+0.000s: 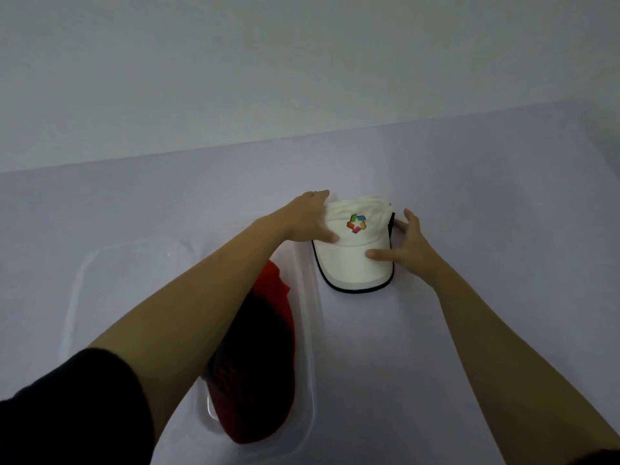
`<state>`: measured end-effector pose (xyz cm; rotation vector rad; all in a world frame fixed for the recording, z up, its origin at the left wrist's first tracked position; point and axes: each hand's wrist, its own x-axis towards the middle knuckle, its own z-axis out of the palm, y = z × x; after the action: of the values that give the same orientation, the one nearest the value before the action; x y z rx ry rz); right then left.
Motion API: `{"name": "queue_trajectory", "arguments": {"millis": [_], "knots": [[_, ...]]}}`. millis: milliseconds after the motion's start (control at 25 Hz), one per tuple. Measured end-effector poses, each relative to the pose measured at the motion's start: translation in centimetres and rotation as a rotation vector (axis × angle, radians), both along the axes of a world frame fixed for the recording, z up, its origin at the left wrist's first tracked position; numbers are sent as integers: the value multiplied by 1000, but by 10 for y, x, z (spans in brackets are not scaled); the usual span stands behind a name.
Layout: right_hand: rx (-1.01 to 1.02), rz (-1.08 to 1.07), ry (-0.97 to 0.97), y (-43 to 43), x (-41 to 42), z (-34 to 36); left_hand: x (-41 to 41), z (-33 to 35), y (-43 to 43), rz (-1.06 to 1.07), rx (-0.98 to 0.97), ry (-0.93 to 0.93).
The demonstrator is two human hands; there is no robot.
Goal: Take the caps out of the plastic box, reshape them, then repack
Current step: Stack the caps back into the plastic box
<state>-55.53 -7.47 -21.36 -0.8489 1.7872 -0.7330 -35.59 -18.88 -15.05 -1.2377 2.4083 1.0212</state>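
A white cap with a coloured logo and dark-edged brim lies on the table, brim towards me. My left hand grips the left side of its crown. My right hand holds its right side, thumb pressed on the brim. To the left stands the clear plastic box. In the box lie a red cap and a dark cap, partly hidden by my left forearm.
The table carries a pale lilac cloth and meets a plain wall at the back. The box's clear rim runs just left of the white cap. Bare cloth stretches to the right of the cap and in front of it.
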Motion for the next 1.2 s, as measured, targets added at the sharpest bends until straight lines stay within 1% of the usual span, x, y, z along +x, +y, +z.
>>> {"name": "queue_trajectory", "arguments": {"millis": [120, 240, 320, 440, 600, 720, 800, 880, 920, 1000, 1040, 1120, 1200], "knots": [[-25, -19, -24, -5, -8, -11, -18, -11, -5, 0, 2, 20], [-21, -10, -70, -9, -14, -15, -21, -14, -8, 29, 89, 175], [-45, -2, -152, -8, -19, -13, -21, -12, -8, 25, 132, 263], [-97, -30, -325, -1, -23, -4, -21, -3, -4, 19, 154, 340], [-256, -137, -529, 14, -15, 18, -19, 26, 3, 51, 122, 390], [-391, -152, -652, 23, -1, 43, -6, 55, 11, 157, 150, 487], [-429, -150, -706, 27, 16, 60, 6, 73, 22, 260, 155, 599], [-452, -144, -763, 28, 36, 76, 23, 86, 33, 480, 222, 735], [-473, -130, -785, 28, 47, 84, 33, 90, 39, 622, 297, 777], [-516, -104, -795, 28, 68, 98, 55, 96, 51, 838, 473, 797], [-520, -100, -789, 27, 76, 104, 66, 97, 57, 876, 533, 777], [-501, -79, -777, 28, 94, 113, 90, 102, 68, 866, 603, 770], [-491, 11, -778, 30, 112, 118, 111, 109, 76, 847, 645, 801]]}}
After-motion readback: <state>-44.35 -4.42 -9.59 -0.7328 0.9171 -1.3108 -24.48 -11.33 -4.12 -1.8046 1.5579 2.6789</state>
